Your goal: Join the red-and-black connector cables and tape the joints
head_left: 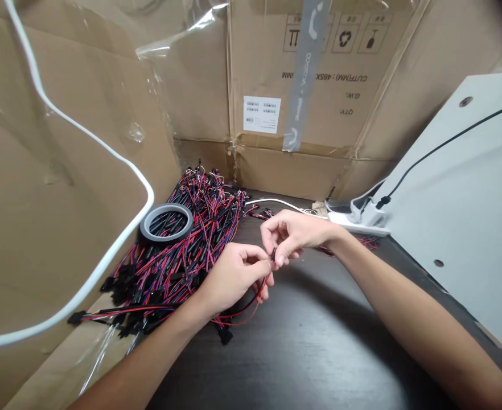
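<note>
Above the dark tabletop (315, 353), my left hand (238, 274) is closed in a pinch on a red and black wire harness (263, 290), whose wires hang below its fingers. My right hand (291, 236) meets it fingertip to fingertip, pinching a small black piece (274, 254) at the end of those wires. The fingers partly cover this piece. Left of my hands lies a large pile of wire harnesses (191, 228) with red, blue and black wires and black connectors. A grey-rimmed roll of black tape (166, 222) rests on the pile.
Cardboard boxes (251, 165) stand behind and at the left. A white cable (106, 145) crosses the left side. At the right are a white power strip (357, 224) with plugs and a white panel (468, 188). A few wires lie behind my right hand.
</note>
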`<action>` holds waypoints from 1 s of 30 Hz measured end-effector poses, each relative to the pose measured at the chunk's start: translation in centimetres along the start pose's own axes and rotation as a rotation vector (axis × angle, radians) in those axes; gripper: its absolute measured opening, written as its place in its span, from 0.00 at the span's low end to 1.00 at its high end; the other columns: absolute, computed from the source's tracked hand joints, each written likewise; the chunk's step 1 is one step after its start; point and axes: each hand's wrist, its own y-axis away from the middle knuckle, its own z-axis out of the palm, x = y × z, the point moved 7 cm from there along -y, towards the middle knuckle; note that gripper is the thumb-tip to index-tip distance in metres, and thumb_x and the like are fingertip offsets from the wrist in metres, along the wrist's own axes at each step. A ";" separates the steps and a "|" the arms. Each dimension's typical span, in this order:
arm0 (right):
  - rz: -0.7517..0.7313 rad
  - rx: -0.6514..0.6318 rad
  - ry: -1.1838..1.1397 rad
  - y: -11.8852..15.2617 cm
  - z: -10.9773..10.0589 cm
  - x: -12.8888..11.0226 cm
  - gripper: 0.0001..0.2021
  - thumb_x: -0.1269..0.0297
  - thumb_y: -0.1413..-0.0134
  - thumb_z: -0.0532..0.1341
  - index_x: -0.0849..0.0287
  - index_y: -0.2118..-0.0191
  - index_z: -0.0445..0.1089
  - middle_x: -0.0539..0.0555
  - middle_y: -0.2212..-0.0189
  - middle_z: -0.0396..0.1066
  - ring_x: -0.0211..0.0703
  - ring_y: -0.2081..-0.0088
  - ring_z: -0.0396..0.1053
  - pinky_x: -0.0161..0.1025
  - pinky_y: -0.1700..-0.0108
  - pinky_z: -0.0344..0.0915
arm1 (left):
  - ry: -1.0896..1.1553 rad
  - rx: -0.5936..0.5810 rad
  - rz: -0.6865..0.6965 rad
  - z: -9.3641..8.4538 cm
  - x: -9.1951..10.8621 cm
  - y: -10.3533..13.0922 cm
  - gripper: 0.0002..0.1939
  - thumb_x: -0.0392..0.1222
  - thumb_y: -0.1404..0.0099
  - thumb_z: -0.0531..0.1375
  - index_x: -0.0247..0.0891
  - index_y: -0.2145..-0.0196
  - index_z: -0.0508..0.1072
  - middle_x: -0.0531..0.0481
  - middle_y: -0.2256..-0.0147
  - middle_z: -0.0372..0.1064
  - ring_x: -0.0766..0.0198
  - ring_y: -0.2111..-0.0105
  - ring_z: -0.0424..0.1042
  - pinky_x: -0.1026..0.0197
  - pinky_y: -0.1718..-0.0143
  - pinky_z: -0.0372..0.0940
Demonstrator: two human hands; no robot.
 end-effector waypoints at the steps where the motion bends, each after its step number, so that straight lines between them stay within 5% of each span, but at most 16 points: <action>1: 0.003 -0.001 0.003 0.0 0.0 0.1 0.16 0.61 0.57 0.71 0.65 0.68 0.66 0.50 0.77 0.73 0.27 0.83 0.62 0.24 0.84 0.55 | 0.016 -0.003 -0.016 0.1 -0.1 0.0 0.10 0.40 0.42 0.61 0.28 0.75 0.70 0.47 0.79 0.69 0.66 0.83 0.69 0.65 0.81 0.65; 7: -0.028 0.058 0.086 0.2 -0.7 -0.1 0.16 0.59 0.56 0.70 0.63 0.70 0.65 0.48 0.79 0.70 0.28 0.83 0.61 0.25 0.84 0.54 | 0.133 -0.015 -0.077 0.4 -1.0 -0.2 0.11 0.43 0.41 0.61 0.29 0.71 0.68 0.46 0.76 0.71 0.61 0.79 0.74 0.59 0.78 0.71; 14: -0.061 0.062 0.224 0.6 -1.2 -0.7 0.17 0.55 0.54 0.68 0.62 0.73 0.63 0.46 0.81 0.66 0.28 0.82 0.58 0.26 0.83 0.52 | -0.007 -0.009 -0.050 -0.2 -1.1 -0.4 0.12 0.44 0.39 0.59 0.29 0.70 0.69 0.48 0.78 0.69 0.66 0.83 0.70 0.65 0.84 0.64; 18: -0.083 0.106 0.284 1.1 -2.1 -1.0 0.18 0.54 0.54 0.68 0.63 0.74 0.64 0.46 0.81 0.65 0.29 0.80 0.60 0.28 0.79 0.56 | -0.098 0.027 -0.021 -0.9 -0.9 -0.6 0.12 0.44 0.40 0.60 0.28 0.70 0.71 0.50 0.78 0.67 0.76 0.85 0.59 0.72 0.86 0.51; 30: -0.162 0.207 0.396 1.4 -2.6 -2.0 0.17 0.54 0.53 0.67 0.62 0.74 0.63 0.45 0.81 0.63 0.31 0.78 0.59 0.30 0.76 0.54 | 0.035 0.176 0.042 -1.5 -0.5 -0.5 0.12 0.44 0.45 0.62 0.30 0.71 0.72 0.56 0.82 0.59 0.77 0.84 0.48 0.69 0.83 0.41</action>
